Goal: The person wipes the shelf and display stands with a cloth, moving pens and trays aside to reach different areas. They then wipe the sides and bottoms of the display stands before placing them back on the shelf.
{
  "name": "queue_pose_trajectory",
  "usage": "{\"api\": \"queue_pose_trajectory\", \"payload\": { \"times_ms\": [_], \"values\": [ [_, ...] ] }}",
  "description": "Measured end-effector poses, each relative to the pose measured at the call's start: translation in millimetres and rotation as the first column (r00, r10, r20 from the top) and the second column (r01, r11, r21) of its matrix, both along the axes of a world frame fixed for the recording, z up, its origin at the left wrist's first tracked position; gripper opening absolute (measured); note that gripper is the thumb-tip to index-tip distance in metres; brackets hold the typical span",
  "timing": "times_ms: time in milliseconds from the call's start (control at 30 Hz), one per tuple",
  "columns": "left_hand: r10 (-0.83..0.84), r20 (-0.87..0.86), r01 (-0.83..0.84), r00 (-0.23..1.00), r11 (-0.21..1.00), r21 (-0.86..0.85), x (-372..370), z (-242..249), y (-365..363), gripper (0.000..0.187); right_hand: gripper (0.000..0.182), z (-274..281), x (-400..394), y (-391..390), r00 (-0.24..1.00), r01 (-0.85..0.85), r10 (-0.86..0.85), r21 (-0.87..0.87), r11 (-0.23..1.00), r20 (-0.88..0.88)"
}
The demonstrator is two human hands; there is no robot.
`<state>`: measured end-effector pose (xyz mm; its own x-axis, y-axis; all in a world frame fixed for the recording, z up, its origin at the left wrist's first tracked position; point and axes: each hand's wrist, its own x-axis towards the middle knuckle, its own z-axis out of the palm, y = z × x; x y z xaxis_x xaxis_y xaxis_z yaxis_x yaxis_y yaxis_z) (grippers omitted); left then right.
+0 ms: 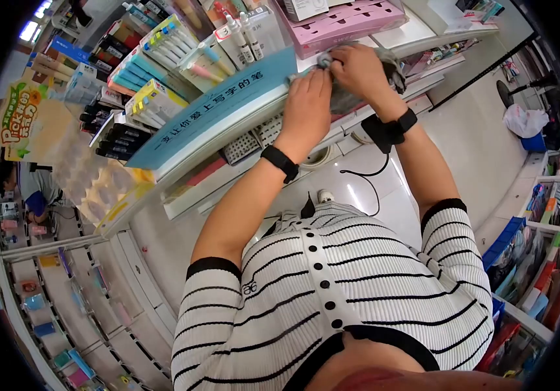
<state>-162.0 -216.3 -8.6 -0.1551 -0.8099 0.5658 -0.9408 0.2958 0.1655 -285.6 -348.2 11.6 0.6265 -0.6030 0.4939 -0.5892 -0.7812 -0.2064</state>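
A crumpled grey cloth (pixel 346 99) lies over the front edge of the display shelf, its darker end bunched beyond my right wrist. My right hand (pixel 360 70) is closed on the cloth, fingers curled, with a small tuft showing at the fingertips. Just left of it, my left hand (pixel 307 111) presses its fingers together over the cloth's other end at the shelf edge. Its fingertips are partly hidden. Beside my left hand stands a blue sign strip (pixel 211 107) with Chinese writing. The pink cardboard display box (pixel 348 29) is right behind my hands.
Pen boxes (pixel 166 39) and upright white markers (pixel 239 39) crowd the counter at the left. Lower shelves (pixel 254 144) hold small goods. A black cable (pixel 374 189) hangs from a device by my right wrist. Stocked racks (pixel 540 260) stand at the right.
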Motion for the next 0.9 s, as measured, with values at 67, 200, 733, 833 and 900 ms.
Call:
{"api": "queue_pose_trajectory", "payload": {
  "times_ms": [67,200,733,833,900],
  "values": [
    [0.030,-0.014,-0.028,0.999,0.996,0.082,7.0,-1.6,10.1,0.069,0.030,-0.7,5.2,8.5,0.993,-0.100,0.095,0.068,0.993,0.069],
    [-0.010,0.005,0.010,1.000,1.000,0.030,22.7,-1.9,24.3,0.075,0.032,1.3,-3.6,11.9,0.997,-0.031,0.021,0.133,0.991,0.079],
    [0.052,-0.005,-0.052,0.999,0.999,-0.006,41.7,-4.5,45.3,0.050,0.024,-2.6,16.7,48.7,0.999,0.029,-0.030,-0.054,0.998,-0.025],
    [0.102,0.002,-0.102,0.995,0.994,0.028,59.7,0.3,66.0,0.046,0.023,-4.0,13.2,61.9,0.981,-0.121,0.147,-0.192,0.974,0.123],
    [0.119,0.034,-0.119,0.992,0.993,0.026,72.0,2.2,80.5,0.045,0.034,1.9,-4.8,52.0,0.975,-0.216,0.217,-0.015,0.976,0.047]
  ]
}}
